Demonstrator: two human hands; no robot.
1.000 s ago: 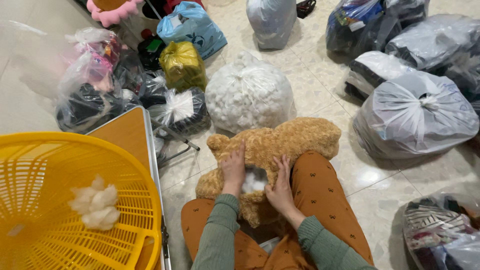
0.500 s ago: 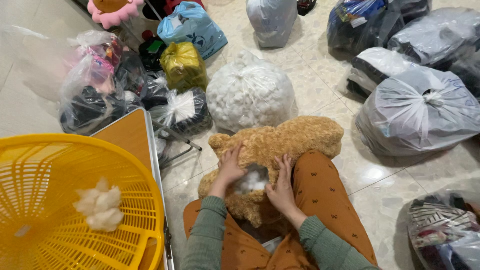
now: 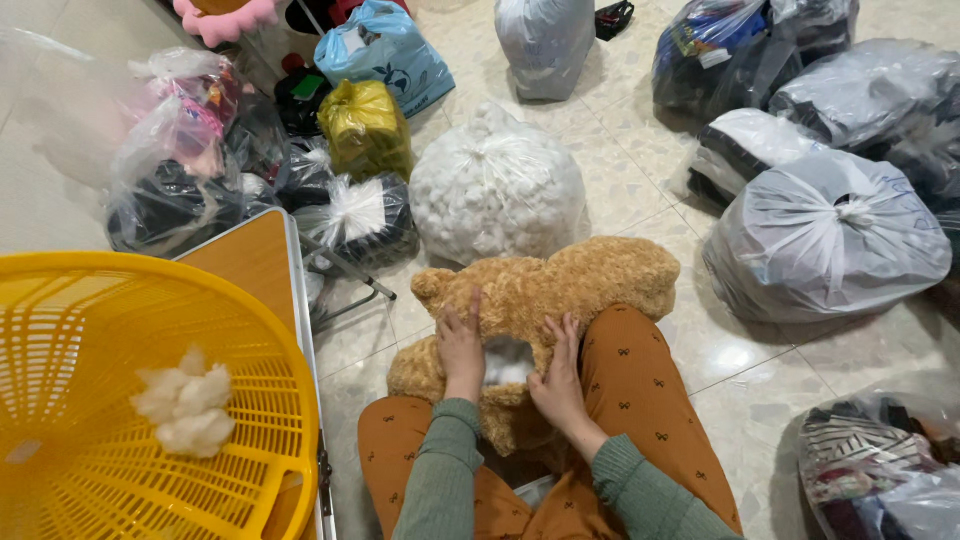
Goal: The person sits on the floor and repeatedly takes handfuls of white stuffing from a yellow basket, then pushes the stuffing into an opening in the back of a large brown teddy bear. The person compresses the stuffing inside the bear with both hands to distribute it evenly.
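A brown plush bear (image 3: 560,290) lies across my lap, with an opening in it where white stuffing (image 3: 508,362) shows. My left hand (image 3: 462,345) presses on the plush at the left of the opening. Flat against the plush on the right side of the opening lies my right hand (image 3: 560,375). Both hands grip the bear's fabric around the hole. To my left a yellow plastic basket (image 3: 90,310) holds a clump of white stuffing (image 3: 188,402).
A clear bag of white stuffing (image 3: 497,185) stands just beyond the bear. Many tied plastic bags (image 3: 825,235) crowd the tiled floor ahead and right. A small orange-topped folding table (image 3: 250,265) stands under the basket at left.
My hands have shifted slightly on the bear, the fingers spreading the opening a little; the bear and the basket stay where they were.
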